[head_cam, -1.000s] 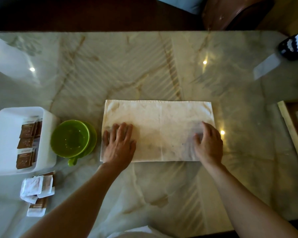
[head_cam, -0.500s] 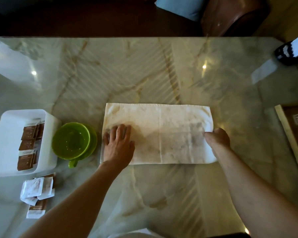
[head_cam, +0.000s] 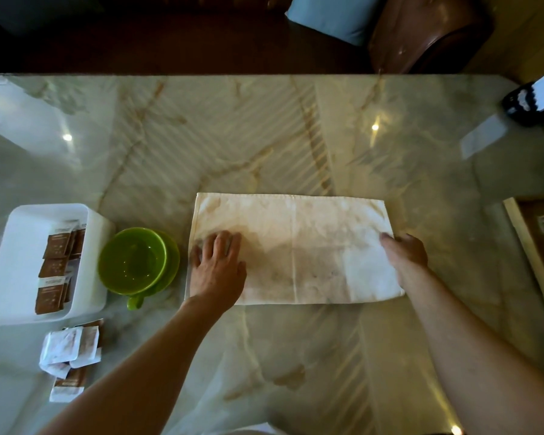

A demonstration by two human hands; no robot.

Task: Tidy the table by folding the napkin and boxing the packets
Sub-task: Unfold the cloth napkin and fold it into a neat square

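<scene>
I see the napkin lying flat mid-frame, limp and light. My left hand presses it with straight fingers; my right hand pinches its right edge, the place I judge best for lifting it over.
</scene>
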